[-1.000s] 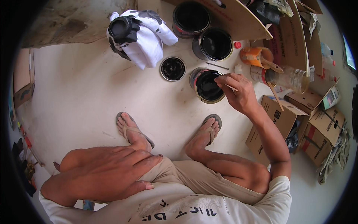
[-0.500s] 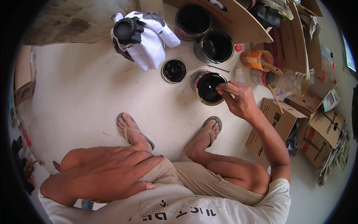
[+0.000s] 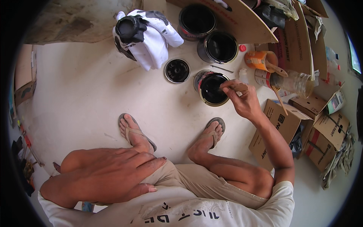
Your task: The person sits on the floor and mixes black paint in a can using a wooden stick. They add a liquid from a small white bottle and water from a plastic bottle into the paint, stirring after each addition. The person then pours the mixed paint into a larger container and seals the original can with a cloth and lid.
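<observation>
My right hand [image 3: 245, 100] is closed on a brown wooden stick [image 3: 239, 87], held at the right rim of a small open can of black paint [image 3: 214, 89]. The stick's lower end is hard to make out against the dark paint. My left hand [image 3: 113, 170] lies palm down across my left thigh, its fingers stretched out and holding nothing. Left of the small can, a round black-smeared lid [image 3: 177, 70] rests on the floor. Two larger open cans of black paint, the middle one [image 3: 220, 47] and the far one [image 3: 196, 20], stand behind.
A black-stained white cloth bundle [image 3: 149, 47] stands far left of the cans. A thin metal rod [image 3: 222, 69], an orange tub [image 3: 256, 60] with a brush [image 3: 278, 69], and a clear jar [image 3: 300, 84] lie to the right. Cardboard boxes [image 3: 278, 123] line the right side.
My right hand has turned slightly and shifted a little right, with the stick now lying more level over the can's rim. My left hand has stayed put.
</observation>
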Tool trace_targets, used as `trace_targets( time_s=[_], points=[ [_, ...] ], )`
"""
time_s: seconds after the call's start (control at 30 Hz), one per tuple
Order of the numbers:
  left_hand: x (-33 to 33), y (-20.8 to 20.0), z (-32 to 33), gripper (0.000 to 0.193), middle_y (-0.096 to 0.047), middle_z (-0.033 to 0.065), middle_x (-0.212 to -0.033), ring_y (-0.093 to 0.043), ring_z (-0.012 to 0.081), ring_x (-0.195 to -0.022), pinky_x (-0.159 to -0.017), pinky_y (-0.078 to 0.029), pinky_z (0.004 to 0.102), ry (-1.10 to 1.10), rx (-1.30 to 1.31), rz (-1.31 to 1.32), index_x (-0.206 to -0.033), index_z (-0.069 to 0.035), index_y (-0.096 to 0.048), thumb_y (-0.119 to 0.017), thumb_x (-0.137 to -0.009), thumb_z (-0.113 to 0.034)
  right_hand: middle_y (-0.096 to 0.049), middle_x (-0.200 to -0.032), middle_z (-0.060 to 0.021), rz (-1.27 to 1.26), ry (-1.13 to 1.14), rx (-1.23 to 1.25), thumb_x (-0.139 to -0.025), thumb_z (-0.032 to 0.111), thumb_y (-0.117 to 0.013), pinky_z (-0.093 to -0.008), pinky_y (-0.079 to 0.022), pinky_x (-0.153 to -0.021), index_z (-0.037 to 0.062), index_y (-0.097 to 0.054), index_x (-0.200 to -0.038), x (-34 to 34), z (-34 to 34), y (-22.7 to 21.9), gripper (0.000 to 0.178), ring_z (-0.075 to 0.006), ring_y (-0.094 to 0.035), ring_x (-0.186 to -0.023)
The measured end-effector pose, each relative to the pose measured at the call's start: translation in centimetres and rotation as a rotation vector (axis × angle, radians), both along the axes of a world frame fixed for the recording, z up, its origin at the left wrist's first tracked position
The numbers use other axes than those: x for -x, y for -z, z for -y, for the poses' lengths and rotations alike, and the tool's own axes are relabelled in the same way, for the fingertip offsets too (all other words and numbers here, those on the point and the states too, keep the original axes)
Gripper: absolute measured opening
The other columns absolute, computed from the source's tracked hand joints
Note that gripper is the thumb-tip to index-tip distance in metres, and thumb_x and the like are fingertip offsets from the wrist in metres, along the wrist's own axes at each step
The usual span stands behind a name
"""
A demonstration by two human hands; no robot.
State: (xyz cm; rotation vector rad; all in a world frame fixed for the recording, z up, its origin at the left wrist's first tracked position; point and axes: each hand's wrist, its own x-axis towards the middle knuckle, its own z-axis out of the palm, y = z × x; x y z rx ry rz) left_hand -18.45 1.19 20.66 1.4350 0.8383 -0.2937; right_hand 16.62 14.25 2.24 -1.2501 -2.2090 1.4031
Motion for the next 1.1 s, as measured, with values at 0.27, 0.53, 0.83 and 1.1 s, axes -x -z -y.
trace_targets(
  time_s=[0.27, 0.53, 0.83, 1.1],
  points=[
    [0.1, 0.0, -0.1, 0.064, -0.052, 0.0197, -0.148, -0.055, 0.0372, -0.133, -0.114, -0.043, 0.0481, -0.006, 0.001, -0.002, -0.151, -0.002, -0.047, -0.062, -0.102, -0.041, -0.077, -0.097, -0.0113, 0.107, -0.003, -0.076, -0.097, 0.01, -0.071, -0.0348, -0.056, -0.071, 0.0026, -0.075, -0.105, -0.3, 0.0, -0.1, 0.012, -0.0251, -0.073, -0.081],
    [0.2, 0.2, 0.5, 0.064, -0.052, 0.0199, -0.148, -0.055, 0.0369, -0.133, -0.114, -0.043, 0.0481, 0.0, -0.039, 0.01, -0.152, -0.002, -0.046, -0.06, -0.103, -0.041, -0.077, -0.097, -0.0117, -0.04, 0.085, -0.156, -0.096, 0.011, -0.073, -0.0338, -0.056, -0.07, 0.0046, -0.075, -0.108, 0.6, -1.1, -1.6, 0.014, -0.0249, -0.073, -0.078],
    [0.1, 0.3, 0.2, 0.063, -0.053, 0.0194, -0.147, -0.055, 0.0366, -0.133, -0.114, -0.044, 0.0479, -0.005, -0.013, 0.01, -0.15, -0.003, -0.048, -0.062, -0.102, -0.041, -0.076, -0.101, -0.0046, -0.04, -0.381, -0.252, -0.082, 0.002, -0.077, -0.0382, -0.058, -0.079, 0.0113, -0.076, -0.108, 0.8, 0.5, -0.7, 0.027, -0.0262, -0.073, -0.091],
    [0.2, 0.1, 0.3, 0.063, -0.052, 0.0191, -0.149, -0.056, 0.0363, -0.133, -0.114, -0.044, 0.0478, -0.01, -0.028, 0.0, -0.15, -0.003, -0.048, -0.061, -0.102, -0.042, -0.076, -0.101, -0.006, 0.119, -0.392, -0.247, -0.078, 0.0, -0.077, -0.0427, -0.058, -0.083, 0.0122, -0.077, -0.108, -0.9, -0.5, -0.8, 0.033, -0.0277, -0.073, -0.091]
  ],
)
